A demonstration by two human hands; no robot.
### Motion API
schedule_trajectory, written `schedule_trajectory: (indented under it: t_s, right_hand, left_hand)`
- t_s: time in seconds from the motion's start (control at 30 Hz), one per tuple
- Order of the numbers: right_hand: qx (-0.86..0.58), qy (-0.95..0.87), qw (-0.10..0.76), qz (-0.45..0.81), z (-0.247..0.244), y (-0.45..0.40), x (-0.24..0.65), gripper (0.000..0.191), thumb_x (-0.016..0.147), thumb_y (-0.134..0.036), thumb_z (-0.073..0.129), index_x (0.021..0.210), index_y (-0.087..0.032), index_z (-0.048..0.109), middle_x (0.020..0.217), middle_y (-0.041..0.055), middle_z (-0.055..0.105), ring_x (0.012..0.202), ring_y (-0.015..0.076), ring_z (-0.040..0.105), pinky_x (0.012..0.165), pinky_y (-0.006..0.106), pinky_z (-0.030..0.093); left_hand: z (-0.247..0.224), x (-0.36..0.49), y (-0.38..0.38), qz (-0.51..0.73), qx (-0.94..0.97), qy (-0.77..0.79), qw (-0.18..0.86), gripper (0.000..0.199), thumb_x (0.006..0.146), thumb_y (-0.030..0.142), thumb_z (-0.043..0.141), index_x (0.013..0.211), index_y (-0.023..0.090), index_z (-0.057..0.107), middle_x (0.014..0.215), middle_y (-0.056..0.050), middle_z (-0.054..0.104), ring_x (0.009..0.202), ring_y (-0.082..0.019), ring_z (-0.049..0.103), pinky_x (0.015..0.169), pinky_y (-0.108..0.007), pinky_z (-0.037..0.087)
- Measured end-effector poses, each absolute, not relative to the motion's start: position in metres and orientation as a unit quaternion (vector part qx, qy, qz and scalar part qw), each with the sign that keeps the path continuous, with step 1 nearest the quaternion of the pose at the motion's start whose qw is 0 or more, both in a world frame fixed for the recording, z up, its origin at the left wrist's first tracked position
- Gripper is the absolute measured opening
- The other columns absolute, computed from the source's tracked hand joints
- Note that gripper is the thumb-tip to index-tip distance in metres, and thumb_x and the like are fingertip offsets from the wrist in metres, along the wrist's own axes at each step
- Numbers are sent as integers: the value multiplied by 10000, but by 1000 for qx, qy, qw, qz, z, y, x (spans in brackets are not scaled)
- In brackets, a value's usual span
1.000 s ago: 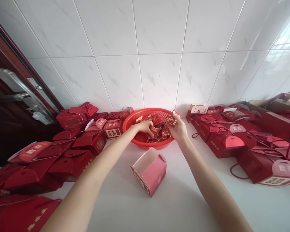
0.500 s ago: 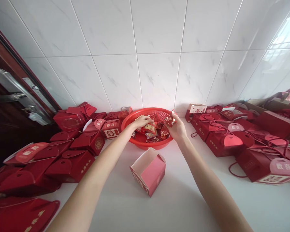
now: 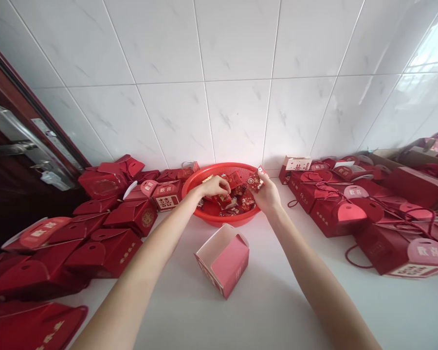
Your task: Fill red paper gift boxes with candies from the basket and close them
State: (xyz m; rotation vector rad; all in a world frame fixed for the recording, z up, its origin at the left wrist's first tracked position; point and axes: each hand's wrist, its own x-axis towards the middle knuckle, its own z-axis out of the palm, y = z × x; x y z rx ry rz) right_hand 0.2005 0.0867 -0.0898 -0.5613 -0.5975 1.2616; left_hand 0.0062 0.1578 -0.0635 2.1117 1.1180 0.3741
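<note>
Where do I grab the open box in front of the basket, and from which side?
I'd pinch the open box by the upper edge of its pink wall, down from the near right: its mouth gapes upward, that wall faces there, and the edge looks free.

The person's left forearm (image 3: 146, 267) and right forearm (image 3: 314, 272) are bare, slim and smooth in outline, tapering to narrow wrists (image 3: 200, 194). The left hand (image 3: 213, 187) and right hand (image 3: 269, 195) are ungloved, with slender fingers (image 3: 224, 184); their nails are too small to make out.
</note>
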Motion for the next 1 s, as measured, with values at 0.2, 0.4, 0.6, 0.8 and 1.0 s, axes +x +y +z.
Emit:
schedule_trajectory:
  t_s: [0.2,0.4,0.6,0.8,1.0]
  right_hand:
    - [-238,-245,735,586,-89,86,198,180,680,-240,812,801,-237,678,787,-17,747,789,172,719,730,290,617]
    - [-231,-222,735,598,-88,85,197,128,682,-212,797,747,-221,688,735,-12,736,717,148,695,675,249,596]
    - [-221,-221,733,604,-86,83,197,140,679,-208,813,722,-219,680,703,-15,727,688,143,676,631,238,581]
    - [-215,-230,731,605,-87,84,197,141,698,-202,806,732,-215,671,736,-20,739,706,134,687,671,240,583]
    - [-217,-221,733,606,-88,86,197,128,707,-179,795,740,-212,676,716,-20,736,696,139,690,662,246,591]
  left_hand:
    - [-72,6,159,91,816,471,323,228,623,278,662,414,212,601,443,-3,590,469,-161,541,530,-296,386]
    - [-75,7,162,96,846,467,240,73,646,259,648,613,220,701,627,-11,687,635,-193,622,606,-283,429]
    - [-71,28,163,45,894,415,162,350,662,177,676,1008,228,708,1104,-58,723,1040,-259,647,863,-298,457]
    - [-77,47,166,-63,891,431,133,491,611,307,811,1043,180,615,1028,-100,738,891,-286,682,716,-308,488]
    - [-77,40,161,-82,888,441,102,494,628,310,784,1087,194,644,1099,-93,747,959,-278,688,705,-281,488]
